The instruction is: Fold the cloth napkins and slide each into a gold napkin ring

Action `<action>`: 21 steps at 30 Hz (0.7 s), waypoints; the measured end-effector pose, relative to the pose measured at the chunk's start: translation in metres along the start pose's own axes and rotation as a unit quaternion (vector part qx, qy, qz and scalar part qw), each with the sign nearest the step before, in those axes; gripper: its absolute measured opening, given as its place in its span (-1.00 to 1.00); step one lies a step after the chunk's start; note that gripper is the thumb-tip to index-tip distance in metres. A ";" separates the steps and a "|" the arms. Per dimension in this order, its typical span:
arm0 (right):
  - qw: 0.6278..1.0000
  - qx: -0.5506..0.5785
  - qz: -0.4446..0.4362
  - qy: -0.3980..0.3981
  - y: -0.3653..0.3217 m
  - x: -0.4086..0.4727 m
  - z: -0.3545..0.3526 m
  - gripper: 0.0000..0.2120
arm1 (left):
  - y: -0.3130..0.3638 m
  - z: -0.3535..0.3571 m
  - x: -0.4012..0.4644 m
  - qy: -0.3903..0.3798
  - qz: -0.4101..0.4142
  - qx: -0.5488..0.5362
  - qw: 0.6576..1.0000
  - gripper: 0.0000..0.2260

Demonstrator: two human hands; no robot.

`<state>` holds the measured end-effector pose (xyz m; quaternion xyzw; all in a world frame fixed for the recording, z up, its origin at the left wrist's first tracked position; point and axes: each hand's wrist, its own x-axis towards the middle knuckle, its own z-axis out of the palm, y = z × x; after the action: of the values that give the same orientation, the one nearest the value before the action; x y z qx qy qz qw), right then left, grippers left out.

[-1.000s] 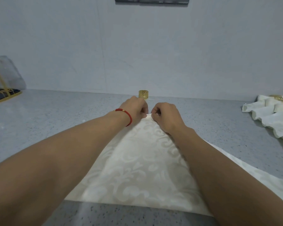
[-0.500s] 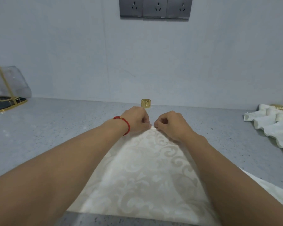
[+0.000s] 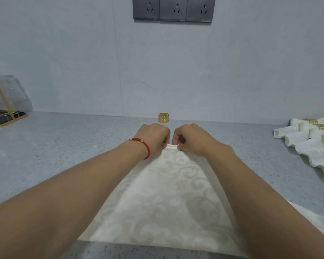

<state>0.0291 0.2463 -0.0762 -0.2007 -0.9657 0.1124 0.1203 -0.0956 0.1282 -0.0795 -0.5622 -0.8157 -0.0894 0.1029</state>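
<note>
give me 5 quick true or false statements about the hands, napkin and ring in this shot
1. Both hands pinch the far corner of the napkin. True; left hand, right hand.
2. The gold ring is already on that napkin. False: it stands alone on the counter beyond the hands.
3. A red bracelet is on the right wrist. False: left wrist.
4. Finished ringed napkins lie at the right. True.
5. The napkin is plain. False: scroll pattern.

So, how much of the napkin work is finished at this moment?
Done: several ringed napkins lie at the right. In hand: the left hand and right hand pinch the far tip of the flat napkin. Left: folding it and sliding it into the gold ring.
</note>
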 end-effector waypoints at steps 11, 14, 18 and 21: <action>0.994 0.091 0.038 -0.046 0.005 -0.007 -0.008 -0.86 | -0.008 -0.008 -0.007 -0.031 -0.034 -0.154 0.987 -0.84; 0.995 0.078 0.047 -0.047 0.008 -0.009 -0.007 -0.89 | -0.012 -0.001 -0.012 -0.018 -0.057 -0.190 0.980 -0.86; 0.998 0.031 0.033 -0.041 -0.001 -0.014 -0.007 -0.90 | -0.006 0.001 -0.016 -0.017 -0.022 -0.088 0.996 -0.92; 0.999 -0.034 0.004 -0.016 -0.008 -0.022 -0.006 -0.83 | 0.000 -0.003 -0.023 0.011 0.035 0.007 0.999 -0.86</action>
<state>0.0476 0.2309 -0.0726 -0.2065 -0.9701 0.0830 0.0973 -0.0874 0.1067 -0.0823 -0.5890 -0.7947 -0.0860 0.1188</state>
